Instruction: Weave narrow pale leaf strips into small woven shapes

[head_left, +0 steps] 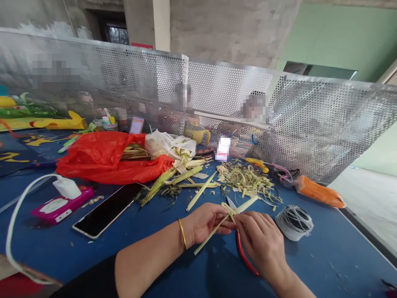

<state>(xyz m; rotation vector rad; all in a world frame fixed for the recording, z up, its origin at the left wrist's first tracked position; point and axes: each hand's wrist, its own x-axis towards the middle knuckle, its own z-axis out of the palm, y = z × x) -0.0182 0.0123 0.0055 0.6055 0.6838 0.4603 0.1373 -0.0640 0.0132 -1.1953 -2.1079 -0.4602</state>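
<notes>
My left hand, with a gold bangle at the wrist, pinches a small knot of pale green husk strips between thumb and fingers. One narrow strip end hangs down toward the lower left. From the other side my right hand is closed on the same strips; its fingertips are partly hidden. A wider leaf piece juts out past it to the upper right. Scissors with red handles lie on the table beneath my hands, partly covered by the right one.
Husk scraps are heaped beyond my hands. Long husks spill from a red plastic bag. A phone and magenta power strip lie left; a thread spool stands right. A perforated metal screen borders the back.
</notes>
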